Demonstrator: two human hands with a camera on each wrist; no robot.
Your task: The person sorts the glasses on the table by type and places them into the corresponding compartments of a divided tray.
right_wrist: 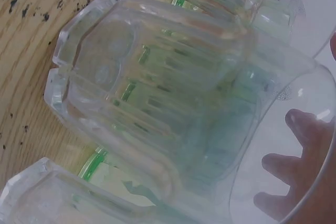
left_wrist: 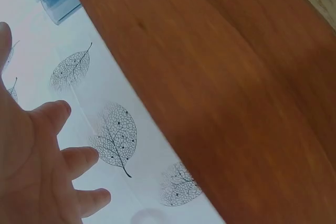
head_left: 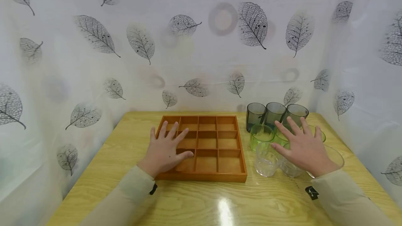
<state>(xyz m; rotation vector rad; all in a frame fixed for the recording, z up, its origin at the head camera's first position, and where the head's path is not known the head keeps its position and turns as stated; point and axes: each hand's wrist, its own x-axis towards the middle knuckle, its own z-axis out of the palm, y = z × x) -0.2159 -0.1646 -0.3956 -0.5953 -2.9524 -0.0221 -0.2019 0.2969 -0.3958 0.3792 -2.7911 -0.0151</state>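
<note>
My left hand (head_left: 164, 151) is spread flat over the left part of a wooden compartment tray (head_left: 201, 176), holding nothing. In the left wrist view its fingers (left_wrist: 80, 161) stretch out beside the tray's brown wall (left_wrist: 189, 87). On the right, my right hand (head_left: 304, 147) hovers with spread fingers over a group of glasses, also holding nothing. Clear glasses (head_left: 266, 165) stand in front, green ones (head_left: 261, 138) in the middle, and dark grey ones (head_left: 255, 116) at the back. A clear faceted glass (right_wrist: 157, 87) fills the right wrist view; my right fingers (right_wrist: 283, 169) show past its rim.
The tray is divided into several square compartments. Both stand on a light wood-grain table (head_left: 188, 201). A white curtain with leaf prints (head_left: 201, 55) surrounds the table at the back and sides.
</note>
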